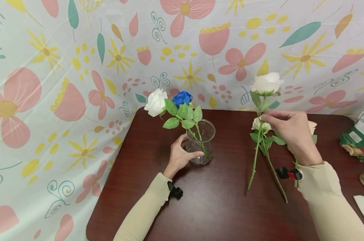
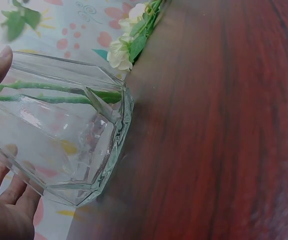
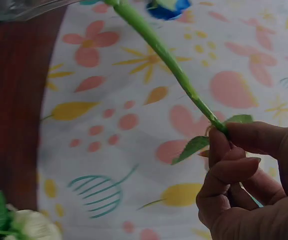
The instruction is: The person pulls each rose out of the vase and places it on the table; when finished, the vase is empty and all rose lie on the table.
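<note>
A clear glass vase [image 1: 208, 147] stands on the table, its faceted base plain in the left wrist view. My left hand [image 1: 182, 154] holds it from the left, thumb on the near side and fingers round the far side. Inside the vase lean a white rose [image 1: 156, 103] and a blue rose [image 1: 182, 98], their stems [image 2: 58, 95] seen through the glass. My right hand [image 1: 294, 134] pinches another white rose [image 1: 267, 83] by its stem [image 3: 166, 60] between thumb and fingers, bloom up, stem end pointing down, to the right of the vase.
On the table [image 1: 218, 207], behind and below the right hand, lie a cream flower [image 1: 259, 124] and a pale peach flower [image 1: 312, 128], partly hidden. A green and white bag [image 1: 361, 135] stands at the right edge. A flower-printed cloth [image 1: 109, 40] hangs behind and at left.
</note>
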